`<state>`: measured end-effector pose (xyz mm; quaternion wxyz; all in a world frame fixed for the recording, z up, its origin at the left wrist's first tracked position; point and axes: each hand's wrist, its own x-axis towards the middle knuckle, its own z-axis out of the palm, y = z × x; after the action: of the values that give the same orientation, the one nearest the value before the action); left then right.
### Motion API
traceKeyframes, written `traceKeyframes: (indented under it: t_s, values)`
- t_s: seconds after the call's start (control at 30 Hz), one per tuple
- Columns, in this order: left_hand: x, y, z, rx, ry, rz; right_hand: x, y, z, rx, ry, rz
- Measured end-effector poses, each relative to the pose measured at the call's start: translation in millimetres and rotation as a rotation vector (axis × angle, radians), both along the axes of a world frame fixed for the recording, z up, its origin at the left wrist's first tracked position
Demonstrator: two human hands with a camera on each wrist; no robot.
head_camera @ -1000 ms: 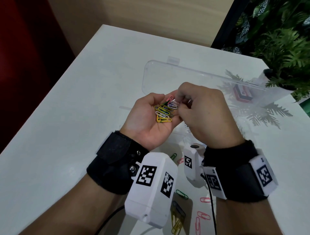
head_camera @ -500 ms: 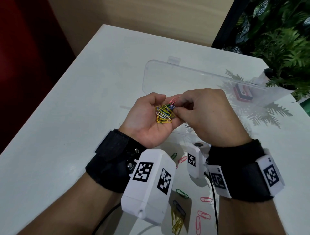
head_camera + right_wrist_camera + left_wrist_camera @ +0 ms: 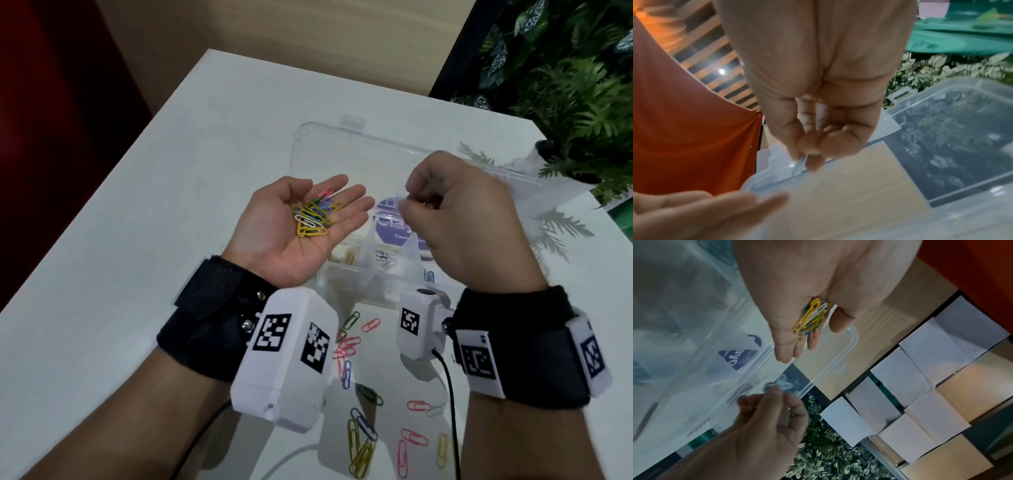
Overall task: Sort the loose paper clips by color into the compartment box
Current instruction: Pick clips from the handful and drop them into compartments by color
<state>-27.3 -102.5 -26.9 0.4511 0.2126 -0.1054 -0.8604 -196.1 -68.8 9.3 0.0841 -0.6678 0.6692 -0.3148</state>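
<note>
A small pile of mixed-color paper clips [image 3: 313, 216] is lying in the flat, upturned palm of the left hand [image 3: 294, 233]. Just beside it, the right hand [image 3: 459, 219] is pinching a white paper clip [image 3: 784, 383] over the clear compartment box [image 3: 359, 274]. More loose clips [image 3: 359, 442] are lying scattered on the white tabletop [image 3: 137, 240].

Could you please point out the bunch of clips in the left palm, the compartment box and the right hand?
bunch of clips [image 3: 312, 216], head view, yellow clip.
compartment box [image 3: 356, 289], head view, near wall.
right hand [image 3: 459, 219], head view, back.
</note>
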Motion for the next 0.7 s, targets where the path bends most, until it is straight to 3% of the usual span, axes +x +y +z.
traceKeyframes:
  t_s: [0.2,0.43,0.57,0.7]
  values:
    - [4.4,-1.5,2.1,-0.012,0.013,0.000,-8.7,-1.8,-11.0,0.231,0.156,-0.019]
    - [-13.6,11.4,2.0,-0.007,0.045,-0.130,5.1,3.0,2.9,0.026,0.006,0.071]
    - [-19.9,17.1,-1.1,-0.044,0.163,-0.214,16.1,2.2,-1.1,0.051,0.081,0.163]
    - [-21.7,19.7,-1.0,-0.043,0.132,-0.222,15.1,1.1,-1.2,0.089,0.147,0.150]
